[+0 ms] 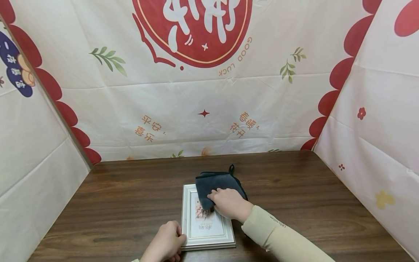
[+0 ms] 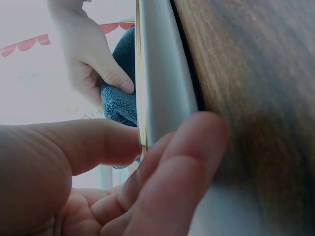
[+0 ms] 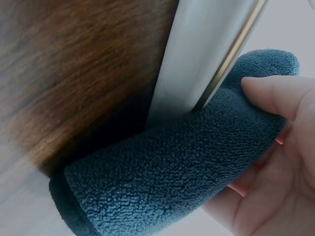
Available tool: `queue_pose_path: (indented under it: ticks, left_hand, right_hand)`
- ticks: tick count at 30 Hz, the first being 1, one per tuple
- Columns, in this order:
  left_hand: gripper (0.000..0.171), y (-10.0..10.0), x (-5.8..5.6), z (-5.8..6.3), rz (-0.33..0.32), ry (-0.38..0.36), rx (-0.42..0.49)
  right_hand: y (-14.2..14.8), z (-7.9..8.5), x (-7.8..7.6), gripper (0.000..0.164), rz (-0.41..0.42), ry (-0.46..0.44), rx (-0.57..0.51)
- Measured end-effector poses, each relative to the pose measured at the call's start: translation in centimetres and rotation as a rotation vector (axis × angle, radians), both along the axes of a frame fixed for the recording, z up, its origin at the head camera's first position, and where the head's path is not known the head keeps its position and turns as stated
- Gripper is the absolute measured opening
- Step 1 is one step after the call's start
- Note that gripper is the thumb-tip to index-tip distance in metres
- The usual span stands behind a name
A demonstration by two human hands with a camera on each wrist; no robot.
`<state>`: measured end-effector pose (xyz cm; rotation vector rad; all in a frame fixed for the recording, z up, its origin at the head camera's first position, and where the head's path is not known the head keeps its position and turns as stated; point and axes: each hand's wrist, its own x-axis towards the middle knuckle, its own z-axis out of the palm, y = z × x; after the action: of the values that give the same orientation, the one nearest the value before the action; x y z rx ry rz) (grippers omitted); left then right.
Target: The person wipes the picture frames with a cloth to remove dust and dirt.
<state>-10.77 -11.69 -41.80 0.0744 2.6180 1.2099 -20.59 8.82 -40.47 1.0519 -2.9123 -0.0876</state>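
Note:
A white picture frame (image 1: 209, 244) with a thin gold line lies flat on the table, a flower print and the words "free style" behind its pane. My left hand (image 1: 166, 239) grips its lower left edge; in the left wrist view the thumb (image 2: 98, 142) is on the face and the fingertips (image 2: 197, 142) are at the side. On the upper right part of the frame, my right hand (image 1: 230, 204) holds a folded dark blue-grey cloth (image 1: 212, 183) against it. The right wrist view shows the cloth (image 3: 162, 167) draped over the frame's side (image 3: 197, 44), thumb on top.
The brown wood-grain table (image 1: 131, 193) runs back to a printed white curtain (image 1: 183, 102). More printed fabric (image 1: 376, 153) hangs along the right side, and another sheet (image 1: 32, 153) along the left.

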Motion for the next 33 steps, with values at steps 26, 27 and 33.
queue_pose_path:
  ticks: [26, 27, 33]
  left_hand:
    - [0.011, -0.1, 0.0, -0.1, 0.001, 0.014, 0.008]
    - [0.011, -0.1, 0.0, -0.1, 0.002, 0.011, 0.008]
    - [0.010, 0.0, 0.0, -0.3, 0.008, 0.018, 0.013]
  right_hand:
    - [-0.2, 0.0, 1.0, 0.029, 0.016, 0.012, 0.018]
    - [-0.3, 0.0, 1.0, 0.028, 0.021, 0.015, 0.015]
    - [-0.4, 0.5, 1.6, 0.018, 0.069, 0.031, -0.009]
